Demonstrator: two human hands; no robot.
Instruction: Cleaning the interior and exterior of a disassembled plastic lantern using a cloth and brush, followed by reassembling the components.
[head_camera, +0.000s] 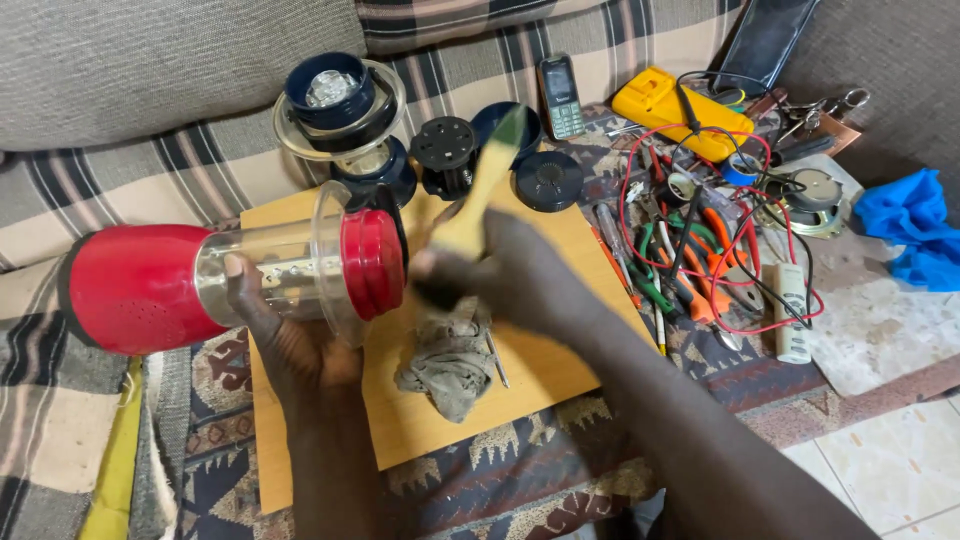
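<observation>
My left hand (275, 325) grips a red lantern (150, 285) by its clear middle section, holding it on its side above a wooden board (550, 365). The lantern has a red base at the left and a red cap (372, 262) at the right. My right hand (500, 275) holds a paintbrush (480, 195) with a pale wooden handle pointing up and away, blurred by motion, its bristle end close to the red cap. A crumpled grey rag (447, 360) lies on the board just below my right hand.
A dark blue lantern part with a clear ring (340, 105) and round black parts (447, 150) stand behind the board. A mobile phone (561, 96), a yellow multimeter (680, 112) with red and black leads, pliers (690, 270), screwdrivers, a speaker (815, 195) and a blue cloth (915, 235) lie at the right.
</observation>
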